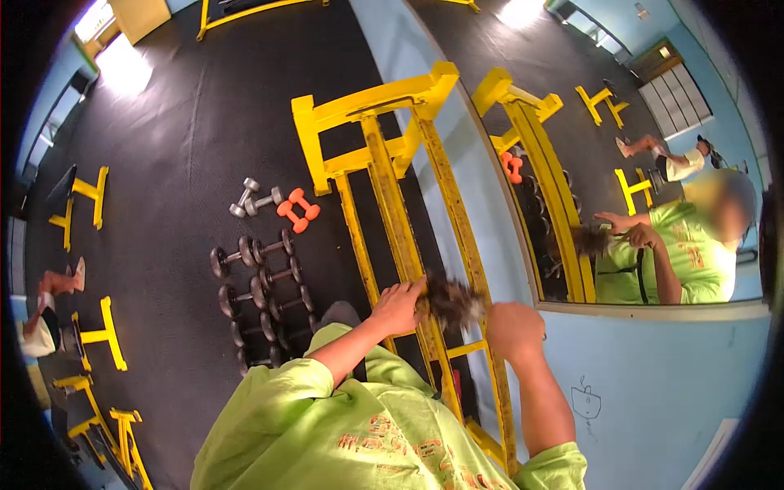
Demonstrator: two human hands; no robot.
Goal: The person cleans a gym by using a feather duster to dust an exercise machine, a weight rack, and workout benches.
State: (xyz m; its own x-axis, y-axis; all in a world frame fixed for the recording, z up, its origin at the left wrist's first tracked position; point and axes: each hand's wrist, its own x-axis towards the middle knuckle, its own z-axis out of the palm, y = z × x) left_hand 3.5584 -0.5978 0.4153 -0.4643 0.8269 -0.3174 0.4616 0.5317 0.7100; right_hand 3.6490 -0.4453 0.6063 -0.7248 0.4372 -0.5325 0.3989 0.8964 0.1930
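Observation:
A brown feather duster (454, 302) lies across the rails of a yellow metal rack (394, 204), its dark feathers over the worn upper bars. My right hand (514, 329) is closed in a fist at the right end of the duster; the handle is mostly hidden inside it. On the left, my left hand (398, 305) rests on a rack rail with its fingers stretched out, the fingertips close to the feathers. I cannot tell whether they touch them. The mirror (563, 269) repeats both hands and the duster.
Dark dumbbells (265, 278) stand in rows on the black floor (155, 327) left of the rack. Beyond them are grey dumbbells (263, 200) and orange dumbbells (299, 211). Yellow benches (102, 335) and a seated person (51, 314) are at far left. A blue wall (637, 367) borders the right.

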